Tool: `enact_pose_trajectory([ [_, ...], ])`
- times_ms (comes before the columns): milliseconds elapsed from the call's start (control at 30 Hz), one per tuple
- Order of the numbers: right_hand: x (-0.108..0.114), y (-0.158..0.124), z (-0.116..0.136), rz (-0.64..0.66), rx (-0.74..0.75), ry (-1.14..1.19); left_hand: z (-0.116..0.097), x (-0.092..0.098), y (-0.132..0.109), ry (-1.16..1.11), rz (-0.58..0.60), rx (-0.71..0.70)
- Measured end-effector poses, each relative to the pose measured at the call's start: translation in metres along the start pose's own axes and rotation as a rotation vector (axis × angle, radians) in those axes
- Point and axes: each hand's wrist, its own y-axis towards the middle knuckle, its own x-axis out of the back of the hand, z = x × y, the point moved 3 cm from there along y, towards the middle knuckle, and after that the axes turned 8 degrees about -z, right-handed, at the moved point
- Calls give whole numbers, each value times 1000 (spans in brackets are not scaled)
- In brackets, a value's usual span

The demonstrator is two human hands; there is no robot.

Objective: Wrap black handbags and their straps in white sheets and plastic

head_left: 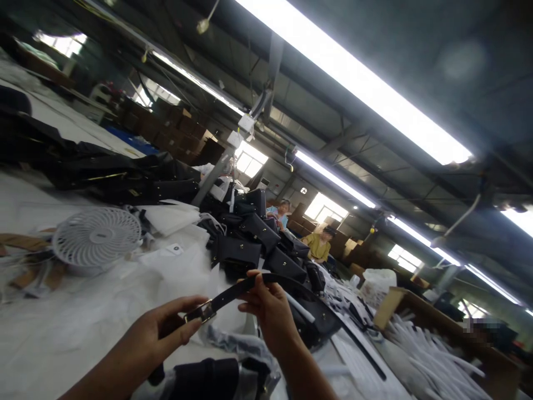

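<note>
A black strap (231, 295) with a metal buckle (204, 312) is stretched between my two hands above the work table. My left hand (164, 328) pinches the buckle end between thumb and fingers. Farther along, my right hand (268, 311) grips the strap, which arches over its fingers and trails off to the right. Just beyond my right hand lies a black bag (318, 316) with small metal studs. Below my hands, at the bottom edge, is another black item (208, 378) beside clear plastic wrapping; its kind is cut off from view.
A white fan (97, 236) stands at the left among white sheets (166, 216). Black bags (237, 253) are piled ahead, with more (125, 172) heaped at the back left. To the right, a cardboard box (403, 303) stands near white foam rods (433, 355). Two people (318, 244) sit farther back.
</note>
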Motion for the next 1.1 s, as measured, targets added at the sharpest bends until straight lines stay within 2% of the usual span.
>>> enact_pose_trajectory([
  [200, 2, -2, -1, -46, 25, -29, -2, -2, 0, 5, 39, 6],
  [400, -12, -14, 1, 63, 58, -205, -7, 0, 4, -19, 134, 12],
  [633, -31, -21, -5, 167, 106, -363, -12, -2, 2, -74, 33, 37],
  [800, -38, -26, 0, 164, 147, -454, -2, -5, 9, -108, 107, 58],
  [900, -41, -32, 8, 172, 224, -595, 2, -5, 10, -168, 120, 73],
  [967, -43, -39, 10, 214, 330, -729, 3, -6, 10, -193, 127, 84],
  [1100, -54, -54, 2, 389, 568, -954, 5, -6, 9, -222, 91, 90],
])
